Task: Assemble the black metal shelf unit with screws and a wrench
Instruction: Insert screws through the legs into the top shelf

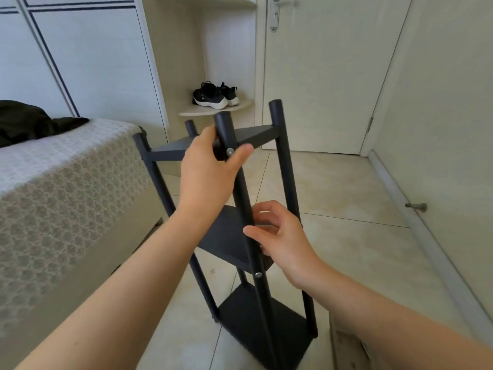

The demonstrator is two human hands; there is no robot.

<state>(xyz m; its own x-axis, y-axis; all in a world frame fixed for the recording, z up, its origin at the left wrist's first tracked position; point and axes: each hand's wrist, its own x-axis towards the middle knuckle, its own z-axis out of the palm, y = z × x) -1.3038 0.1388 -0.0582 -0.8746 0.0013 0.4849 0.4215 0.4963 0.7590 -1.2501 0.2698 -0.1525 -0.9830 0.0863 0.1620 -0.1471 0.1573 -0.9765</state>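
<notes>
1. Floor [346,188]: pale tiles. It carries the shelf unit.
2. Bed [66,182]: on the left, under a patterned cover. A dark garment [24,121] lies on it at the far left.
3. Wardrobe [93,62]: white, behind the bed. A closed door [320,76] stands to the right of it.
4. Shelf unit [226,236]: black, with 4 round posts and 3 flat shelves. It stands on the floor just beside the foot of the bed, in the middle of the view. The 4 post tops rise above the top shelf.
5. Post [240,188]: the 1 nearest the camera. It runs in front of all 3 shelves.
6. Left hand [210,166]: clamped on the post at top-shelf level. The fingers pass behind the post and the thumb lies across to its right.
7. Right hand [282,236]: curled round the same post at middle-shelf level. The thumb tip rests on the front of the post and the fingers bend behind it. The 2 hands are well apart along the post.
8. Shoes [216,96]: 1 black pair with white soles, on a low corner shelf [213,110] behind the unit.
9. Door stop [417,206]: metal, low on the right wall.
10. Top screw [230,151]: silver head in the post, just beside the left thumb.
11. Lower screw [258,275]: silver head in the post, below the right hand.
</notes>
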